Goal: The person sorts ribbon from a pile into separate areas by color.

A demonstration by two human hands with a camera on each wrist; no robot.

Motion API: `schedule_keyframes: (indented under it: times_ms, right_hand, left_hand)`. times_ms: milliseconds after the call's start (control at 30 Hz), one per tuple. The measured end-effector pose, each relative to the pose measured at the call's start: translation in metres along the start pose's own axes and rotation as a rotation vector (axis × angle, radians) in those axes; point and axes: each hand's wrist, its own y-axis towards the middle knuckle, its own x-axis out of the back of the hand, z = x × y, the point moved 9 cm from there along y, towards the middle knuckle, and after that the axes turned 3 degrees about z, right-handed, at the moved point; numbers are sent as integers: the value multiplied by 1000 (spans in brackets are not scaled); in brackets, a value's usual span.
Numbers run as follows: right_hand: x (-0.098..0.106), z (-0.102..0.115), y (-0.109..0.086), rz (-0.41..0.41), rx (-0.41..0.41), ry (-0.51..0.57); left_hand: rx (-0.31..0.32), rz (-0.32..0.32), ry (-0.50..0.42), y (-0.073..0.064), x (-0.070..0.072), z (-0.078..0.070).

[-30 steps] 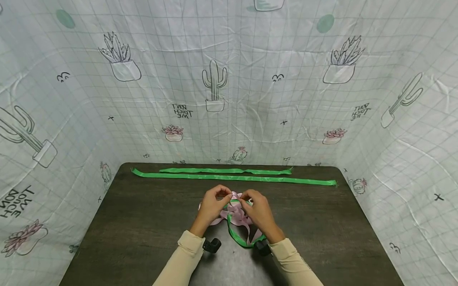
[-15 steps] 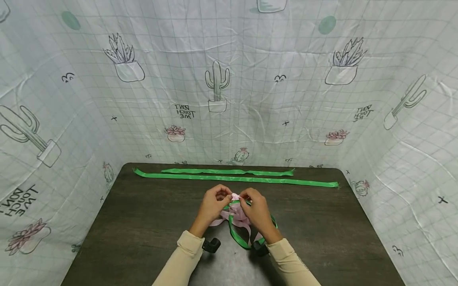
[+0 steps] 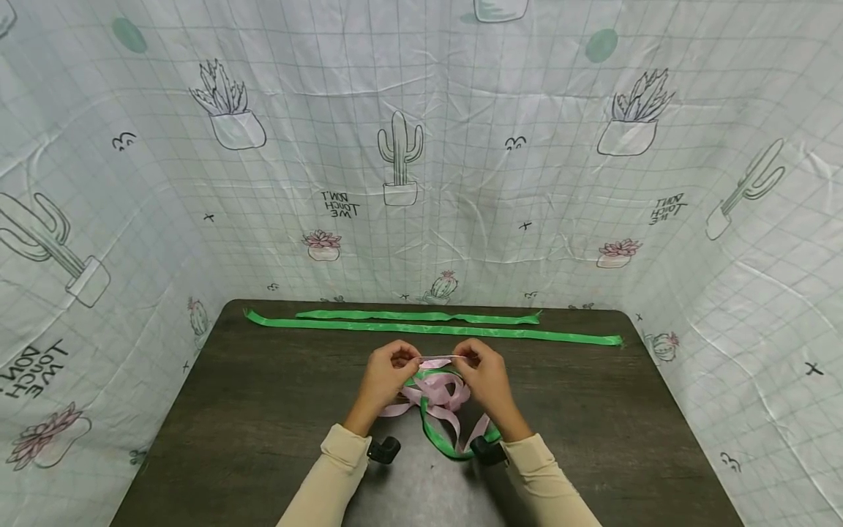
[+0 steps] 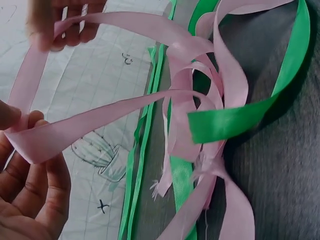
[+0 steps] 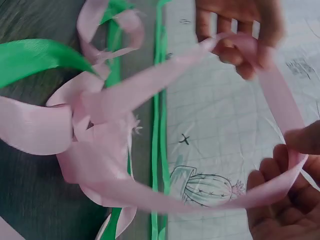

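A length of pink satin ribbon [image 3: 437,359] is stretched between my two hands above the table. My left hand [image 3: 387,377] pinches one side between thumb and fingers. Opposite it, my right hand [image 3: 486,377] pinches the other side. Both wrist views show the pink ribbon [image 4: 80,127] rising from the pile, bending at each hand and running straight from one to the other. Below lies a loose tangle of pink ribbon [image 5: 100,165], with looped pieces and a frayed end. A green ribbon [image 4: 232,122] winds through the tangle and curves toward the body.
Two green ribbons, a shorter one [image 3: 408,315] and a longer one [image 3: 395,327], lie along the back of the dark wooden table [image 3: 263,424]. White cloth [image 3: 474,168] printed with cacti surrounds the back and sides. Each wrist carries a black camera [image 3: 384,450].
My hands have drawn apart sideways from close together, and the pink ribbon between them has straightened. More of the pink loops below now show.
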Motion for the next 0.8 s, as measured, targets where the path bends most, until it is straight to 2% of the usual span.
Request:
schedule_keyframes:
  times_ms: [100,200,400,633,800]
  right_hand:
    - [4,-12,2,45,-128,74]
    - [9,-18,3,52,-185,108]
    - [21,-19,6,9,-173,85]
    - [35,-24,9,-31,-189,33]
    - [47,-31,10,-35,-222,-5]
  left_hand:
    - [3,-19,4,0,7,0]
    - [4,-33,12,1,13,0]
    - [43,-39,-29,1,22,5]
    - [138,-62,-225,0,34,19]
    - [195,-89,-302,-3,45,28]
